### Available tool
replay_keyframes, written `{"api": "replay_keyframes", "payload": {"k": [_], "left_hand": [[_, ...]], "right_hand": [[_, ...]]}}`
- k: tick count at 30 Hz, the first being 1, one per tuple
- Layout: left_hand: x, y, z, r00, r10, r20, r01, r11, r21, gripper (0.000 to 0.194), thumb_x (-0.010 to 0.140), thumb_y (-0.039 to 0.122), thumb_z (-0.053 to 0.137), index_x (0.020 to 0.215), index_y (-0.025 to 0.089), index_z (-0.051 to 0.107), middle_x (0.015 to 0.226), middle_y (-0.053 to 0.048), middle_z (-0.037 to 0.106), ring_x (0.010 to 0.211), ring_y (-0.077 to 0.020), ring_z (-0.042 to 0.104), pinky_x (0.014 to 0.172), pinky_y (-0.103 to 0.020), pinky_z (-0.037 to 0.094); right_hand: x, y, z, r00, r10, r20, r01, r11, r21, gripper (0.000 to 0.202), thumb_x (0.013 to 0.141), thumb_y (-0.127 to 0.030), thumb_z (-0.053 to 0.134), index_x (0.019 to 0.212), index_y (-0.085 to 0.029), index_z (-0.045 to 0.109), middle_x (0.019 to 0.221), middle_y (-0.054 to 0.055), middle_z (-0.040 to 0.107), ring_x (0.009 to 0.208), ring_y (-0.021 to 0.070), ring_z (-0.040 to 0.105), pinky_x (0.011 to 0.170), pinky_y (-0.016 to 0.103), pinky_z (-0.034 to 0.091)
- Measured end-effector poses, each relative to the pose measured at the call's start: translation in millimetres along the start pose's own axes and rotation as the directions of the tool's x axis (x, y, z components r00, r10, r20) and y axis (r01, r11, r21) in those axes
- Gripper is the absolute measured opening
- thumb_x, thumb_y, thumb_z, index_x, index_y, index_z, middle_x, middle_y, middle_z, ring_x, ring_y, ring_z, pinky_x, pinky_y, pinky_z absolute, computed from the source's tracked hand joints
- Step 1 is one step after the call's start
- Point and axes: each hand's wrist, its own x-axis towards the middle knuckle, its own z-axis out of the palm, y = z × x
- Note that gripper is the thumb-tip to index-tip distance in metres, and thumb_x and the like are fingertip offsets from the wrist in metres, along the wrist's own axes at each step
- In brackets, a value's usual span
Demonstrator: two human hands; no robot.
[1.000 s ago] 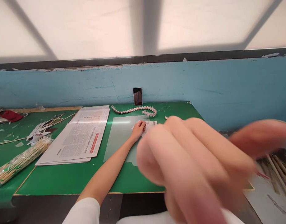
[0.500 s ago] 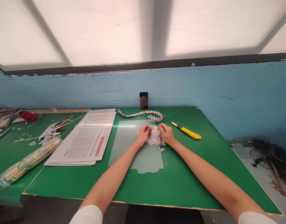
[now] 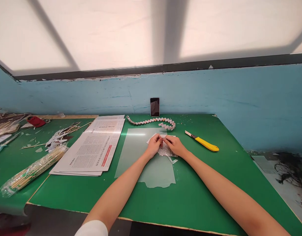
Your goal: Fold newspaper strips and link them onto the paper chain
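Observation:
My left hand (image 3: 154, 146) and my right hand (image 3: 176, 146) meet fingertip to fingertip above a clear sheet. Both are closed in a pinch on a small piece of newspaper, mostly covered by the fingers. Beneath them lie cut newspaper pieces (image 3: 165, 150), partly hidden by my hands. The translucent plastic sheet (image 3: 143, 164) has a ragged near edge. Just beyond my hands curves a zigzag chain of folded paper (image 3: 147, 121). A yellow utility knife (image 3: 205, 143) rests to the right, its blade out.
Stacked newspaper sheets (image 3: 92, 147) lie left of the plastic sheet. Farther left are bamboo sticks in a plastic bag (image 3: 35, 170), paper scraps (image 3: 58, 137) and a red object (image 3: 36, 121). A phone (image 3: 155, 107) leans against the blue wall (image 3: 215, 91) behind the green table (image 3: 202, 190).
My right hand has moved in against my left, and their fingertips now meet. The newspaper pieces beneath are more covered. The whole view has shifted slightly.

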Motion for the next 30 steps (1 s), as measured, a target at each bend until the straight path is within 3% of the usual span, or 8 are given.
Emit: {"api": "replay_keyframes", "payload": {"k": [8, 13, 23, 30], "left_hand": [[-0.5, 5.7, 2.9, 0.996, -0.071, -0.05, 0.07, 0.997, -0.027, 0.049, 0.086, 0.065, 0.064, 0.071, 0.021, 0.05, 0.058, 0.003, 0.052, 0.052, -0.0117, 0.046, 0.055, -0.027, 0.037], [0.6, 6.4, 1.3, 0.997, -0.065, -0.042, 0.062, 0.996, -0.069, 0.049, 0.084, 0.065, 0.066, 0.073, 0.02, 0.05, 0.058, 0.003, 0.053, 0.054, -0.0122, 0.049, 0.056, -0.027, 0.042], [2.0, 6.2, 2.8, 0.993, -0.114, -0.021, 0.114, 0.993, -0.021, 0.046, 0.088, 0.06, 0.062, 0.067, 0.02, 0.053, 0.055, 0.001, 0.054, 0.05, -0.0132, 0.049, 0.052, -0.028, 0.039], [3.8, 3.4, -1.1, 0.995, -0.096, -0.041, 0.093, 0.993, -0.07, 0.044, 0.082, 0.058, 0.07, 0.071, 0.02, 0.052, 0.06, 0.003, 0.052, 0.054, -0.0113, 0.049, 0.058, -0.026, 0.042]], "right_hand": [[-1.9, -0.8, 3.5, 0.998, -0.023, -0.056, 0.019, 0.997, -0.071, 0.041, 0.106, -0.044, 0.042, 0.073, -0.023, 0.053, 0.068, 0.002, 0.056, 0.064, 0.019, 0.049, 0.065, 0.032, 0.04], [-1.9, -2.5, 1.8, 1.0, -0.009, -0.019, 0.009, 1.0, -0.001, 0.039, 0.107, -0.044, 0.04, 0.08, -0.023, 0.059, 0.075, 0.003, 0.062, 0.068, 0.0197, 0.055, 0.068, 0.032, 0.043], [-3.1, 1.3, 5.1, 0.999, -0.015, -0.033, 0.013, 0.997, -0.075, 0.037, 0.106, -0.041, 0.043, 0.075, -0.023, 0.051, 0.069, 0.001, 0.056, 0.064, 0.018, 0.05, 0.064, 0.03, 0.038], [-2.1, -2.9, 5.1, 1.0, -0.01, -0.003, 0.01, 0.996, -0.091, 0.03, 0.104, -0.034, 0.046, 0.077, -0.023, 0.051, 0.072, 0.001, 0.058, 0.065, 0.0175, 0.051, 0.065, 0.029, 0.037]]}}
